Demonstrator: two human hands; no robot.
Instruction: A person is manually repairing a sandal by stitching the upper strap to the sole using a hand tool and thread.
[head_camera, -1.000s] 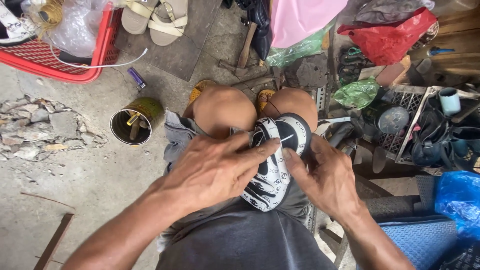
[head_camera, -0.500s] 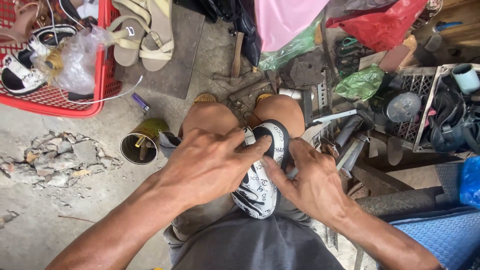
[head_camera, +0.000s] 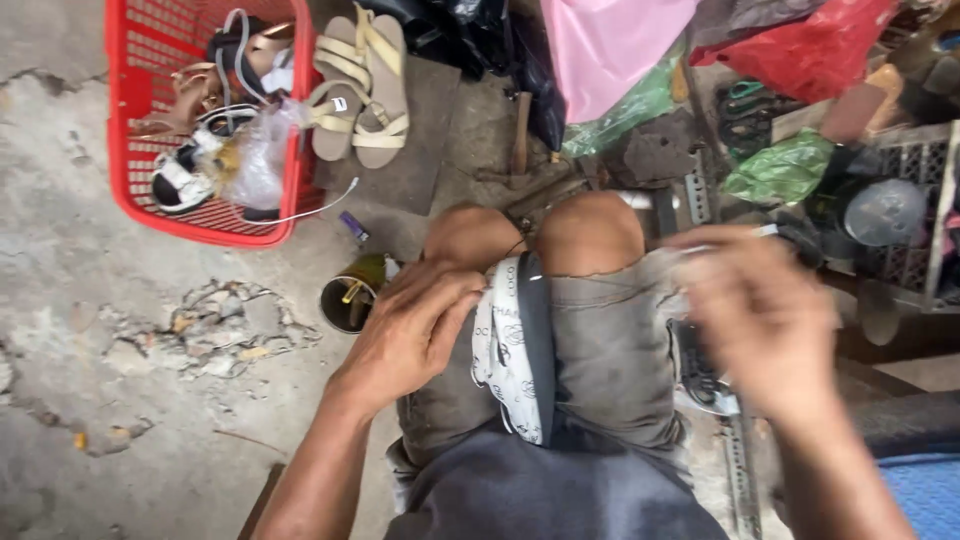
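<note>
**Shoe wedged between the knees, left hand pressing on it**

Cracked concrete floor (head_camera: 120, 430) fills the left of the view, with a broken, crumbled patch just left of a small dark tin (head_camera: 347, 303) that has a stick standing in it. That tin sits close beside the person's left knee.

Between the two bare knees lies a black-and-white patterned shoe (head_camera: 512, 350), turned on its side, its white printed face toward the left thigh and its dark edge running along the middle of the lap. It rests on the grey shorts (head_camera: 610, 350).

On the shoe's upper left edge sits the left hand (head_camera: 415, 335); its fingers (head_camera: 460, 300) are bent and pressed against the shoe, touching it rather than wrapped around it.

To the right of the shoe, raised above the right thigh, the right hand (head_camera: 765, 320) is heavily blurred. Something thin and pale shows at its top, but I cannot tell what it is, nor whether the fingers are closed or spread.

Up and left of the shoe stands a red plastic basket (head_camera: 125, 120) holding footwear and a clear bag. Just right of the basket lies a pair of beige strappy sandals (head_camera: 365, 90). Beyond the knees hang a pink sheet (head_camera: 610, 45) and a red bag (head_camera: 815, 50).
</note>
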